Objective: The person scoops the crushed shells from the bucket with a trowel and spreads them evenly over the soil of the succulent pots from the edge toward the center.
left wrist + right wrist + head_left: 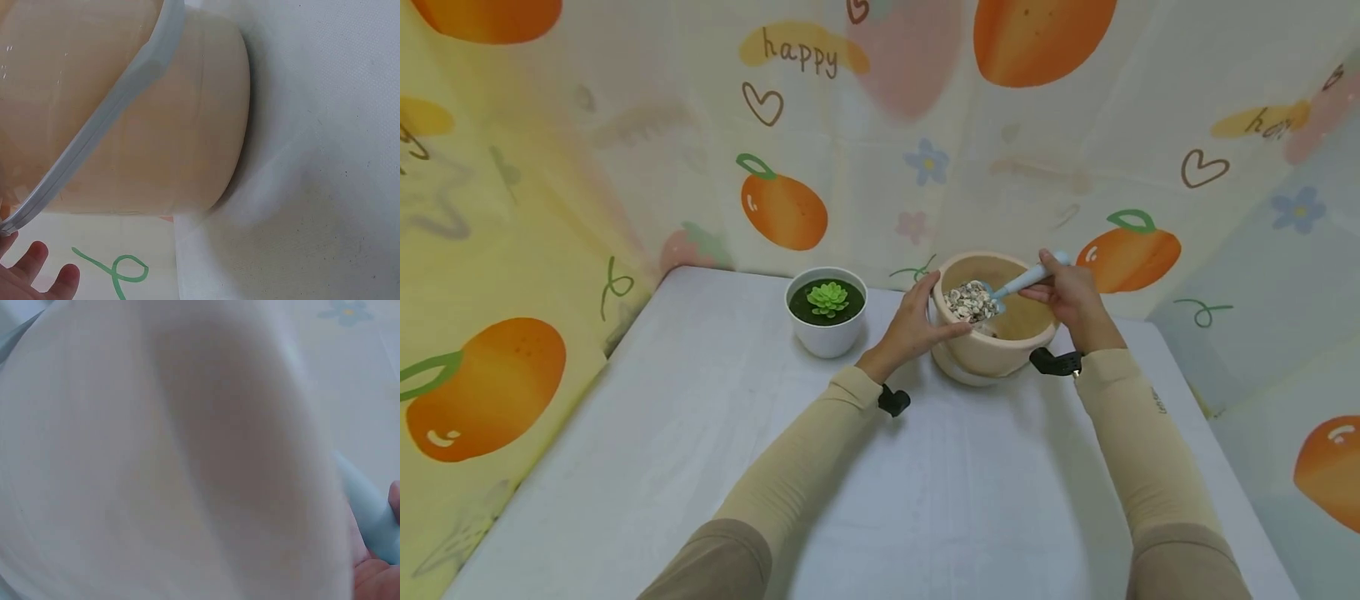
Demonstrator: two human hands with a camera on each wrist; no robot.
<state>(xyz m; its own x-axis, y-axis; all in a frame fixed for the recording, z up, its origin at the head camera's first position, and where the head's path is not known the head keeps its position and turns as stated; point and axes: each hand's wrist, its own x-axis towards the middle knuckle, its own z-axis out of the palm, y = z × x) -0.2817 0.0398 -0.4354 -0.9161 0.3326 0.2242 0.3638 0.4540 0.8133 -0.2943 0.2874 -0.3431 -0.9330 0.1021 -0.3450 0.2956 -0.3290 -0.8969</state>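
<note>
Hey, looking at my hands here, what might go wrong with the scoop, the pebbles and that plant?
Spill: the blue scoop in the right hand is among the pebbles, so a hasty lift might scatter some on the table.
Tipping: the left hand is at the bucket's rim; an uneven push could rock it.
Knock: the potted succulent stands near the left forearm; a leftward swing might bump it.

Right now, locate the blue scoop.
In the head view, the blue scoop is right of centre, in the right hand's grip, with pebbles at its end, at the beige pot's mouth.
</note>
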